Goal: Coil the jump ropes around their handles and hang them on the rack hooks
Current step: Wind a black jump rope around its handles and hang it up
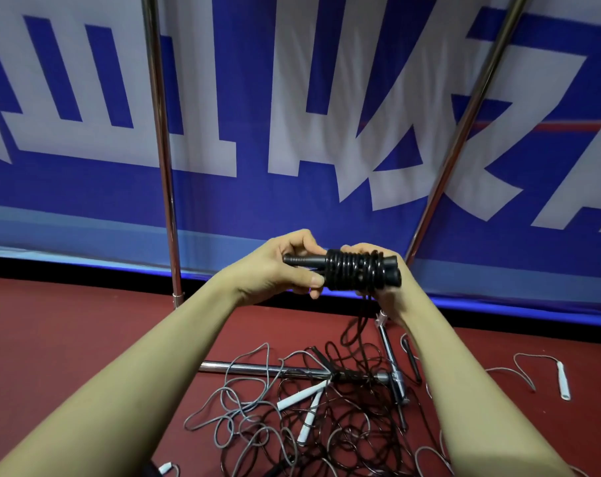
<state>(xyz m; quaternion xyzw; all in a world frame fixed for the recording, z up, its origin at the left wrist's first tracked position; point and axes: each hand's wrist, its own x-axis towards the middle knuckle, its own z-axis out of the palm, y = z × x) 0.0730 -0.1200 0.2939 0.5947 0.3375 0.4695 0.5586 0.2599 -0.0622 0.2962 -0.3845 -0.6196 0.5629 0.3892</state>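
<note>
— Rope (352, 270) sat coiled on black handles (302, 261), chest-high; left hand (275, 266) pinched the handles, right hand (381, 290) cupped the coil.
— Probably light, springy; best gripped across the coil.

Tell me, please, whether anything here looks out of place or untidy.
Yes: several jump ropes lie in one tangled heap on the red floor, black and grey cords knotted over the rack's base bar. One white handle lies apart at right. The black rope in both hands is neatly coiled.
</note>
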